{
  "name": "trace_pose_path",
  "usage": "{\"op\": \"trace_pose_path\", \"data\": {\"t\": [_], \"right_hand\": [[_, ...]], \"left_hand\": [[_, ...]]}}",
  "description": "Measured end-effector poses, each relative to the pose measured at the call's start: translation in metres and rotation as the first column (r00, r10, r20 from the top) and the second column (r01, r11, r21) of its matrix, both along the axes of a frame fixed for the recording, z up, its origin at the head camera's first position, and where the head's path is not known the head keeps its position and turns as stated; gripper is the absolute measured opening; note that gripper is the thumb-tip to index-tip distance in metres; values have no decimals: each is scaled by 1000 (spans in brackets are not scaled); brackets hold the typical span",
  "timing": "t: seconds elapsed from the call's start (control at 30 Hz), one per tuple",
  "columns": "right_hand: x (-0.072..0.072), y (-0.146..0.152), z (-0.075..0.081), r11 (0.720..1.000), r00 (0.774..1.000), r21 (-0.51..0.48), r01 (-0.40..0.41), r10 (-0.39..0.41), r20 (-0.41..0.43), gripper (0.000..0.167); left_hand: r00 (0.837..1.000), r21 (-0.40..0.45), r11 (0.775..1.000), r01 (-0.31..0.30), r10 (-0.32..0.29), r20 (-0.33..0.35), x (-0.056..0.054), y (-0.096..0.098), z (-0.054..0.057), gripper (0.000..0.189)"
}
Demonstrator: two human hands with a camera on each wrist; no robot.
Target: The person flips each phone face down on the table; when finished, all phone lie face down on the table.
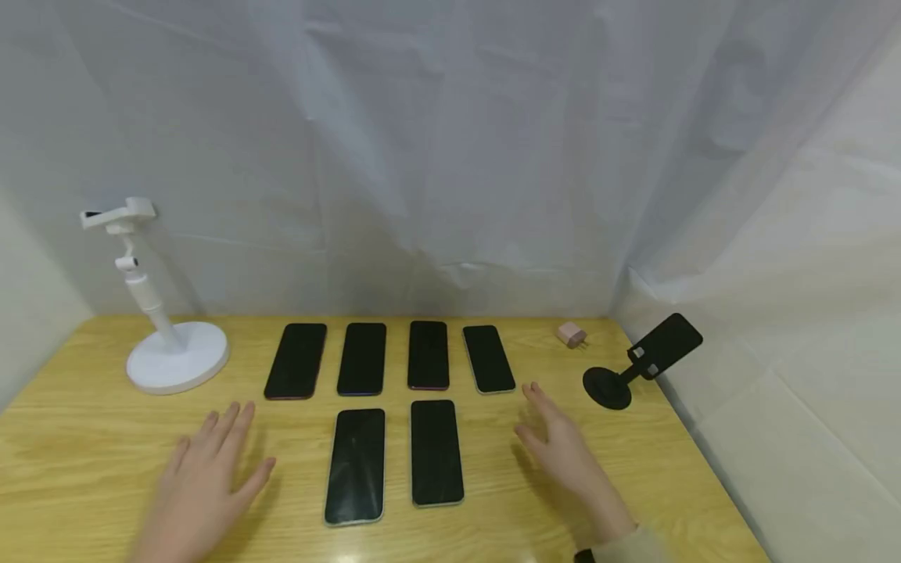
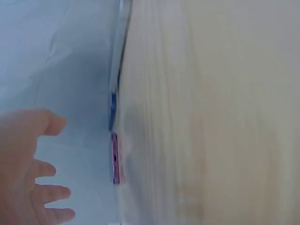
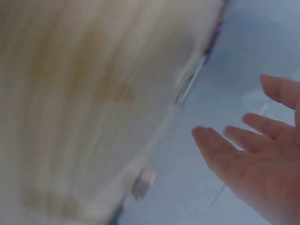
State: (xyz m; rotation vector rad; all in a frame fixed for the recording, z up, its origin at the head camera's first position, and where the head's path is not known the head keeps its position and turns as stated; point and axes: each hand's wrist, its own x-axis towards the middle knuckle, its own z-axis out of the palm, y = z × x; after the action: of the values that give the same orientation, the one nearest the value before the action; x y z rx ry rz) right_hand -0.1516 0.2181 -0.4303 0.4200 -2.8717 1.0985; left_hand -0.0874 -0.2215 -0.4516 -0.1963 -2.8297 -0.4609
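My left hand point(image 1: 204, 485) hovers over the left of the table with fingers spread, holding nothing; nearest to it is the back-row phone point(image 1: 296, 361) with a reddish edge. On the other side my right hand point(image 1: 563, 450) is held above the wood, fingers extended and thumb apart, also without anything in it. Close to its fingertips lies a phone point(image 1: 489, 359) with a pale edge. Two more phones, one bluish-edged point(image 1: 362, 359) and one pink-edged point(image 1: 428, 355), complete the back row. In front, a left phone point(image 1: 355, 467) and a right phone point(image 1: 436, 453) lie between the hands, screens up and dark.
A white phone stand point(image 1: 177, 359) with a round base rises at the back left. At the right are a small black stand point(image 1: 608, 389) with a tilted plate and a pink plug charger point(image 1: 572, 335). Pale sheeting point(image 1: 450, 156) hangs behind the wooden table point(image 1: 77, 438).
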Motion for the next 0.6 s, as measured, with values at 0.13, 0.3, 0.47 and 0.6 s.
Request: {"op": "trace_pose_path", "data": {"t": [0.13, 0.3, 0.47, 0.6], "right_hand": [[3, -16, 0, 990, 995, -140, -9, 22, 95, 53], [3, -39, -5, 960, 979, -259, -104, 144, 141, 45], [3, -61, -8, 935, 944, -304, -185, 254, 208, 39], [1, -77, -8, 927, 914, -304, -220, 304, 268, 35]], "left_hand": [[1000, 77, 997, 21, -21, 1, -2, 16, 2, 74], [997, 154, 987, 50, -58, 46, -1, 34, 0, 65], [997, 273, 959, 72, -80, 16, 0, 50, -3, 51], [997, 371, 927, 55, -73, 35, -4, 60, -4, 40]]}}
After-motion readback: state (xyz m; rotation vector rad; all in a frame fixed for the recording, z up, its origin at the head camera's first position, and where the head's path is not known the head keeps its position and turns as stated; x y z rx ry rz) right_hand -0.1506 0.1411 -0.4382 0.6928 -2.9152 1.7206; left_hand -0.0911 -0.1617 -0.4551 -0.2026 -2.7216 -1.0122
